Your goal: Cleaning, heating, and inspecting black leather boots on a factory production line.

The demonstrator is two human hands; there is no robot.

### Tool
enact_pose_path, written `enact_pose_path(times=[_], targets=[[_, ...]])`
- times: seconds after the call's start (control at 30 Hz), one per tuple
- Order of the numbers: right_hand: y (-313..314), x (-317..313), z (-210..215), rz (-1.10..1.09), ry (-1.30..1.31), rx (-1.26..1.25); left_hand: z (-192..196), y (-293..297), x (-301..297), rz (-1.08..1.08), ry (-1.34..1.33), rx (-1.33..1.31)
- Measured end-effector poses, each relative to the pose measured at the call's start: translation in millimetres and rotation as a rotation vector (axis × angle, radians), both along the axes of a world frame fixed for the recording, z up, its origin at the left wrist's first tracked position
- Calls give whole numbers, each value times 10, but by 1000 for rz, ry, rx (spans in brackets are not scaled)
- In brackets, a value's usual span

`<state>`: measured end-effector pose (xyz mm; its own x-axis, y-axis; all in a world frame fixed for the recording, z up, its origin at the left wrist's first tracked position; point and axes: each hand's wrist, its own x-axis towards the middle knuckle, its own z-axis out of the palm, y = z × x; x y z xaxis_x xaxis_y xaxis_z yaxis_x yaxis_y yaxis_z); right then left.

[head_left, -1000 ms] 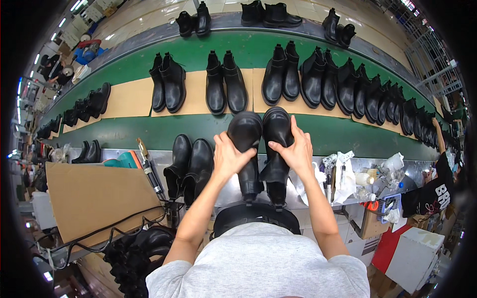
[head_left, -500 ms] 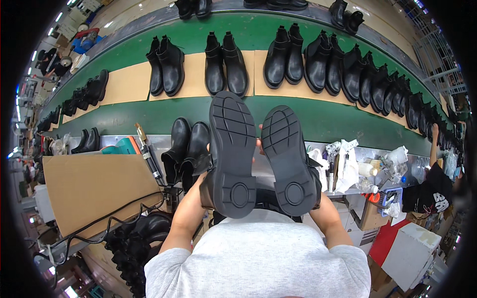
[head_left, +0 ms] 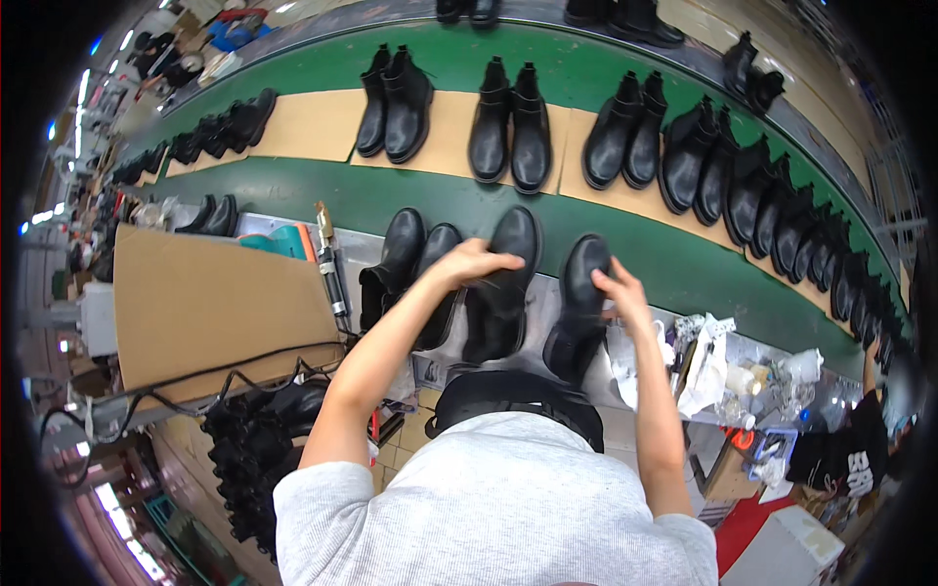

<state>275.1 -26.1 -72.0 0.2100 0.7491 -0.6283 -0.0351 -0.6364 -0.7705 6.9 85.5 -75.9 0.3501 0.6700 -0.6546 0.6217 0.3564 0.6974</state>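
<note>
Two black ankle boots are in my hands at the bench edge, toes pointing away from me and uppers showing. My left hand (head_left: 477, 264) holds the left boot (head_left: 500, 311), its thumb across the top of the foot and its other fingers mostly hidden. On the right boot (head_left: 576, 313), my right hand (head_left: 622, 295) grips the outer side near the instep; this boot is slightly blurred. Whether either sole touches the bench I cannot tell. Just left of my left hand, another pair of black boots (head_left: 399, 251) rests on the metal bench, partly covered by my forearm.
Beyond, a green conveyor belt (head_left: 322, 190) carries rows of boots on brown cardboard (head_left: 303, 137). A cardboard sheet (head_left: 215, 313), a cabled tool (head_left: 332, 273) and more boots (head_left: 259, 444) are on the left. White cloths (head_left: 703, 371), bottles (head_left: 747, 379) and a co-worker's arm (head_left: 870, 366) are right.
The boots have turned from soles facing me to uppers showing, lowered toward the bench. My hands have come round onto their uppers. The surroundings have shifted rightward in view.
</note>
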Motion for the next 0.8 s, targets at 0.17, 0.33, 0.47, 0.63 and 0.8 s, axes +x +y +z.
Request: enact_pose_path(times=[0.17, 0.33, 0.47, 0.63, 0.8], targets=[[-246, -333, -701, 18, -31, 101, -511, -430, 135, -102, 264, 593], [-730, -575, -582, -53, 245, -39, 719, -1133, 216, -197, 302, 522], [-605, -751, -535, -38, 210, -43, 254, -1135, 459, -231, 424, 552], [-503, -900, -90, -5, 210, -19, 464, -770, 181, -219, 385, 724], [-213, -1035, 610, -10, 262, 401, 1671, -29, -718, 39, 541, 890]])
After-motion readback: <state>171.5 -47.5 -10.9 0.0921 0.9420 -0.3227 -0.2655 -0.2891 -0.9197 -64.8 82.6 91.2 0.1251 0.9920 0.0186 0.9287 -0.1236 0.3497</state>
